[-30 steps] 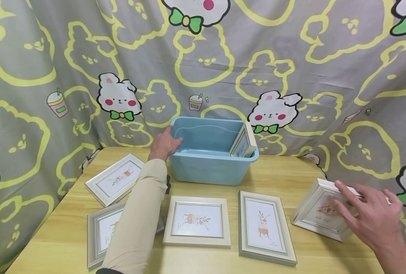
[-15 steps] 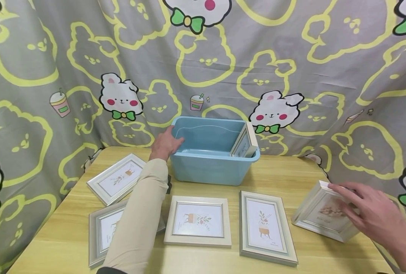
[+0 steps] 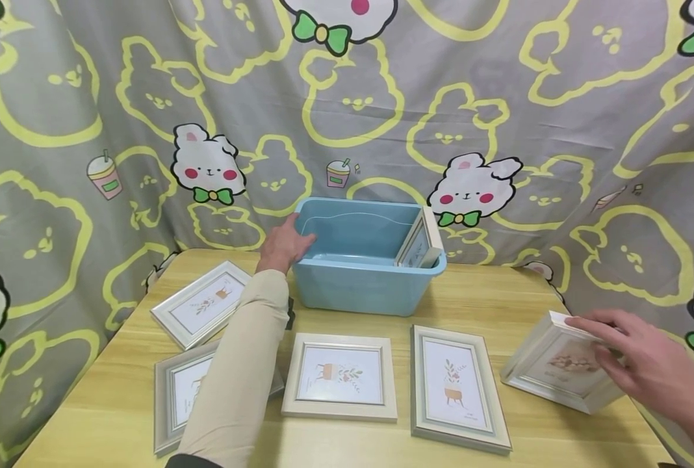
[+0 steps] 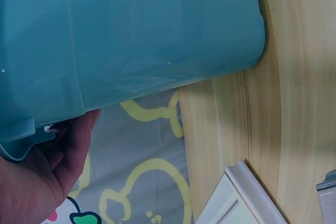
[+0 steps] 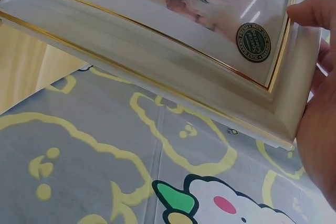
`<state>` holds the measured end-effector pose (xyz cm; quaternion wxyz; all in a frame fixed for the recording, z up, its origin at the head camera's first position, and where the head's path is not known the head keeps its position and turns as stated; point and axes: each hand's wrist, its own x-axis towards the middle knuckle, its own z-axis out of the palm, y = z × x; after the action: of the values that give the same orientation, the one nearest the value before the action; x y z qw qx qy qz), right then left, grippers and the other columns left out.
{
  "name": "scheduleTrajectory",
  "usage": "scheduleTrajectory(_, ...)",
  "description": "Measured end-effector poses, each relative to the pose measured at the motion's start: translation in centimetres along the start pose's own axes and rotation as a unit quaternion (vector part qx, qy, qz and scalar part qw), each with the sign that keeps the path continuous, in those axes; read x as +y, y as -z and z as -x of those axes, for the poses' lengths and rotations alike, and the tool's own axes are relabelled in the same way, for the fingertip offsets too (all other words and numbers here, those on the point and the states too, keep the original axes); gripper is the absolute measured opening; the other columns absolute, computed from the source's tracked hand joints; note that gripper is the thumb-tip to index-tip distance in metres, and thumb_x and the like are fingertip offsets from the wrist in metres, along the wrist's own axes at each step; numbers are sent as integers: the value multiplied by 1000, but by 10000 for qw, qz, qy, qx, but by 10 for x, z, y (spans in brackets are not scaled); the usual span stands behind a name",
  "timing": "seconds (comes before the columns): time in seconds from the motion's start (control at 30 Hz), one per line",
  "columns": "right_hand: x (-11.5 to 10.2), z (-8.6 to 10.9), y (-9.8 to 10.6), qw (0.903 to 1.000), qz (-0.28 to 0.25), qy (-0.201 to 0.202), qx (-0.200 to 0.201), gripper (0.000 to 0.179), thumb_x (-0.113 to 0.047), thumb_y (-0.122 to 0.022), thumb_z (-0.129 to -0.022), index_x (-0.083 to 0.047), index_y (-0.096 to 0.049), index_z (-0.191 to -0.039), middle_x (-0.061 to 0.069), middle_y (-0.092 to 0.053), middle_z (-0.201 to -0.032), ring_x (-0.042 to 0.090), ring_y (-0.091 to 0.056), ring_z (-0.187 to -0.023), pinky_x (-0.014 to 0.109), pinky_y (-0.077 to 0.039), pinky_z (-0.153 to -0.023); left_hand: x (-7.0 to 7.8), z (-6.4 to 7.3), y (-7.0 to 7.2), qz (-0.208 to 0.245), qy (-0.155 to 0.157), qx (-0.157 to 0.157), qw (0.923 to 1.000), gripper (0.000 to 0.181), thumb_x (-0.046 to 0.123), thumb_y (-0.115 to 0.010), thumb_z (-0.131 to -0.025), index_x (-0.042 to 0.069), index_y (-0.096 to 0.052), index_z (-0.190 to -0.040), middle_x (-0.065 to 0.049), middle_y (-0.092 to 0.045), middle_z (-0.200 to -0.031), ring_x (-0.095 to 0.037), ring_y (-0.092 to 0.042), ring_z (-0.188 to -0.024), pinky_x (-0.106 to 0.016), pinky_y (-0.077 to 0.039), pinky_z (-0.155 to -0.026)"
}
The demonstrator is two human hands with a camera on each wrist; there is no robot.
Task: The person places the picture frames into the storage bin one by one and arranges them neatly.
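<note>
My left hand (image 3: 284,247) grips the left rim of a light blue plastic tub (image 3: 355,292), fingers curled under its lip in the left wrist view. One cream picture frame (image 3: 436,237) leans against the tub's right inner wall. At the right of the table, my right hand (image 3: 645,354) holds a white picture frame (image 3: 572,364) by its top edge, thumb on the front and fingers behind. It stands tilted on edge. The right wrist view shows its gold inner trim, a pink flower photo and a round dark sticker (image 5: 253,42).
Several picture frames lie face up on the wooden table (image 3: 458,292): a silver one (image 3: 168,315) back left, a grey one (image 3: 166,416) partly under my left sleeve, a cream one (image 3: 339,411) in the middle and another (image 3: 458,432) right of it. A patterned curtain (image 3: 359,123) hangs behind.
My right hand has settled lower over the white picture frame's top edge, its fingers further behind it. The frame tilts much as before. My left hand stays on the tub's rim.
</note>
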<state>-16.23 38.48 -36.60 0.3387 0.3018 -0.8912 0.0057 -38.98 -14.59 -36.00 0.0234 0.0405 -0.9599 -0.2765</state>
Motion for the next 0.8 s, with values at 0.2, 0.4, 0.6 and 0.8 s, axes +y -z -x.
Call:
scheduleTrajectory(0.2, 1, -1, 1, 9999, -73, -67, -40, 55, -55, -28, -100, -23, -72, -110, -1, -61, -99, -7, -38, -76, 15, -34, -49, 0, 0, 0, -20, 60, -46, 10000, 75, 54, -50, -90, 26, -23, -154, -20, -46, -146, -38, -49, -129, -52, -42, -102)
scheduleTrajectory(0.4, 0, -3, 3, 9993, -239, -139, -263, 56, -57, -26, -99, -25, -70, -111, -11, -58, -99, -13, -34, -78, 13, -34, -51, 1, 0, 0, -8, 37, -2, 10000, 74, 54, -51, -90, 25, -25, -153, -21, -47, -145, -38, -50, -128, -52, -43, -102)
scheduleTrajectory(0.6, 2, -3, 5, 9980, -382, -290, -402, 44, -55, -38, -98, -28, -68, -115, -21, -53, -98, -16, -34, -75, 14, -30, -49, 1, 1, 0, -41, 24, -9, 10000, 74, 54, -51, -90, 25, -24, -153, -21, -46, -145, -39, -49, -129, -52, -42, -103)
scheduleTrajectory(0.8, 4, -5, 3, 9978, -247, -374, -481, 30, -42, -51, -95, -28, -68, -115, -20, -52, -95, -10, -37, -67, 14, -26, -46, 1, -1, -1, -40, 9, -6, 10000, 74, 54, -51, -90, 25, -25, -153, -21, -47, -145, -39, -49, -129, -52, -42, -103)
